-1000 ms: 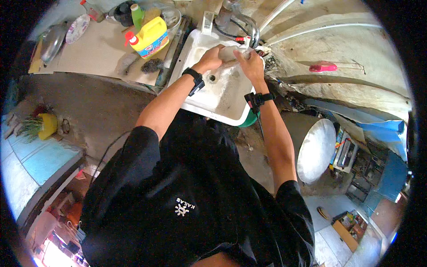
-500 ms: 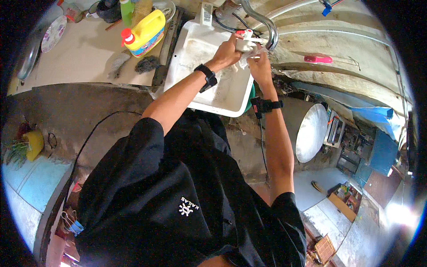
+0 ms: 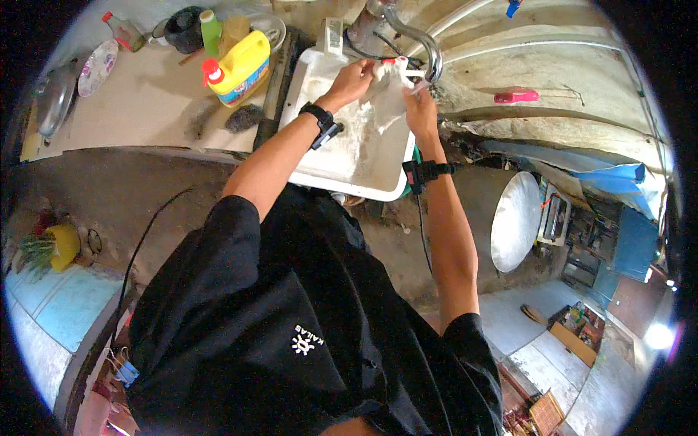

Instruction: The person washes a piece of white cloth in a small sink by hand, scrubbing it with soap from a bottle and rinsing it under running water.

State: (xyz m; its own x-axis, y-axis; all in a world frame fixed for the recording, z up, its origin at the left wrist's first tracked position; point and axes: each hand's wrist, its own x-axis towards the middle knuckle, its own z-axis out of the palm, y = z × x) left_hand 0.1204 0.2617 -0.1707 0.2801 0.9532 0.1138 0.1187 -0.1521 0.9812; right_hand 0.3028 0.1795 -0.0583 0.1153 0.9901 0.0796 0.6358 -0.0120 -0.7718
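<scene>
Over the white sink [image 3: 347,166], my hands hold a thin whitish sheet [image 3: 390,105] spread between them; whether it is cloth or plastic I cannot tell. My left hand [image 3: 352,85] has its fingers closed at the sheet's upper left edge. On the other side, my right hand [image 3: 422,115] pinches its right edge, with the fingertips partly hidden. The sheet hangs down into the sink. Just behind it is a white tap [image 3: 413,73] with red parts, partly covered, and a curved metal pipe [image 3: 430,47] arches beside it.
Left of the sink, a cardboard-coloured counter [image 3: 138,116] bears a yellow jug [image 3: 246,69] with a red cap, a dark scouring pad [image 3: 243,118], a green bottle [image 3: 211,33] and a patterned plate [image 3: 98,67]. A pink-handled tool [image 3: 516,96] lies to the right, above a large round metal lid [image 3: 515,221].
The sheet, bunched up by the tap before, now hangs spread out below it. My left hand has moved left, away from the tap; my right hand has shifted slightly. The view has tilted a little.
</scene>
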